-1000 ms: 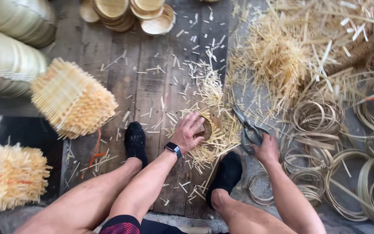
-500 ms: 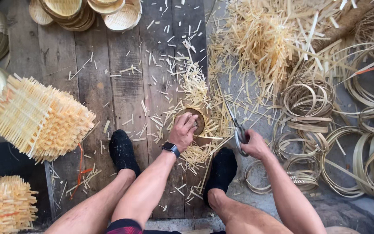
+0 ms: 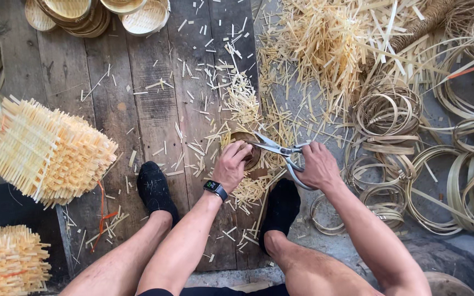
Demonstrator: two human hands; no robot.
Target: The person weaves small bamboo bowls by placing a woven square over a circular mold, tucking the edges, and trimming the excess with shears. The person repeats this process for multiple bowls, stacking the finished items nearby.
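Observation:
My left hand, with a dark watch on its wrist, grips a small round woven bamboo basket held low between my feet. My right hand holds a pair of metal scissors by the handles. The blades point left and their tips rest at the basket's rim, just above my left thumb. Short pale bamboo offcuts lie heaped on the planks under and around the basket. Most of the basket is hidden by my left hand.
Both my feet in black socks rest on a wooden plank floor. Bundles of woven strips lie left, stacked baskets at top left, coiled bamboo hoops and loose strips right.
The scissors have swung in from the right and now meet the basket's rim. My right hand has moved left toward my left hand. The view has shifted slightly.

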